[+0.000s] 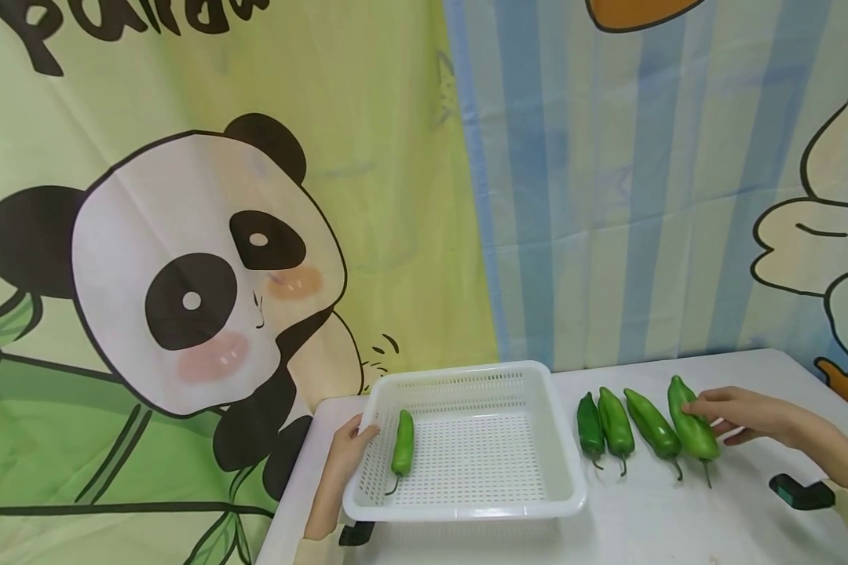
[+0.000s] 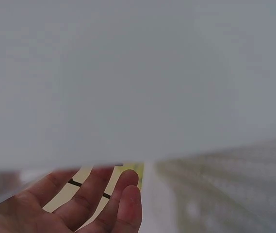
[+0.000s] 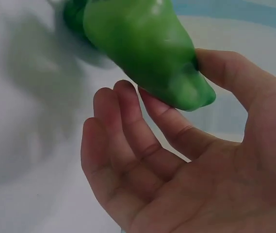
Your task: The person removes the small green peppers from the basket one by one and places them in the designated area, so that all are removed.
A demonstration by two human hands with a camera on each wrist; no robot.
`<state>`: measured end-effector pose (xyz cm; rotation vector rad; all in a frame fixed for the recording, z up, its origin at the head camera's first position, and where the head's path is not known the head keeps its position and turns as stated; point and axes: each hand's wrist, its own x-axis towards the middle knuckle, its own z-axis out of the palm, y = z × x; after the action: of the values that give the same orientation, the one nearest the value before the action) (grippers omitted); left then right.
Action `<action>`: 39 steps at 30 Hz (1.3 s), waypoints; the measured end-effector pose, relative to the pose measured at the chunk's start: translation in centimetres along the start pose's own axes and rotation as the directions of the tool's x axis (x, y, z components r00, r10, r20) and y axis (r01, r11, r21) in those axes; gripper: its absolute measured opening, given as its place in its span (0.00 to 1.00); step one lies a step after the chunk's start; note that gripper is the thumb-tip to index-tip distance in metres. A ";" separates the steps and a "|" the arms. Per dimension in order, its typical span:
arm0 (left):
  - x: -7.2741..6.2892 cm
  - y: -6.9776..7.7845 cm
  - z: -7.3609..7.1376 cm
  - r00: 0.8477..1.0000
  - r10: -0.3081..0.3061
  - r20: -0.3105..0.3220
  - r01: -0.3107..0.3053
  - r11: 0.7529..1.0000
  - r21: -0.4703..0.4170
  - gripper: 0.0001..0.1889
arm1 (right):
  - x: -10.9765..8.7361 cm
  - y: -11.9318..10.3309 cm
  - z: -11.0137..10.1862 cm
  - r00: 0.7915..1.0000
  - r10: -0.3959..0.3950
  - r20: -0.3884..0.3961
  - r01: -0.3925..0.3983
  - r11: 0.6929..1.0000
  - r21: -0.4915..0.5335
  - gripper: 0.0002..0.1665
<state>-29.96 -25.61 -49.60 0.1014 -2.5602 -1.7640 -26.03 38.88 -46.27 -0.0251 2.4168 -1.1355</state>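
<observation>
A white perforated plastic basket [image 1: 466, 512] stands in the head view with one green pepper [image 1: 403, 446] lying inside near its left wall. My left hand [image 1: 348, 457] grips the basket's left rim, thumb over the edge; its other fingers [image 2: 82, 199] show outside the wall in the left wrist view. At the right, my right hand [image 1: 759, 414] pinches a large light-green pepper [image 3: 142, 48] near its pointed tip, between thumb and index finger. Its stem end faces away from that palm. Left of it, three more green peppers lie in a row, the nearest being a slim one [image 1: 652, 426].
A white-covered table [image 1: 650, 526] bears the basket and peppers. Behind it hangs a curtain [image 1: 410, 196] with a panda print on the left and blue stripes on the right. A dark strap device [image 1: 802, 493] sits at the right wrist.
</observation>
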 end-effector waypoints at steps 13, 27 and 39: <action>0.0 0.1 0.0 1.000 -0.004 -0.001 0.004 1.000 0.002 0.26 | 1.9 0.4 0.7 0.996 0.059 -0.062 -0.066 0.990 -0.124 0.40; -0.2 0.1 0.0 1.000 0.008 0.002 -0.008 1.000 -0.008 0.27 | 3.8 0.9 1.9 0.989 0.086 -0.120 -0.106 0.979 -0.172 0.35; 0.0 0.0 0.1 1.000 0.006 -0.001 -0.006 1.000 -0.001 0.26 | 4.1 -0.1 2.6 0.987 0.098 -0.129 -0.118 0.982 -0.151 0.40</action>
<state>-29.94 -25.57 -49.65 0.0948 -2.5557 -1.7628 -28.59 36.13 -49.26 0.1271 2.5765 -0.9193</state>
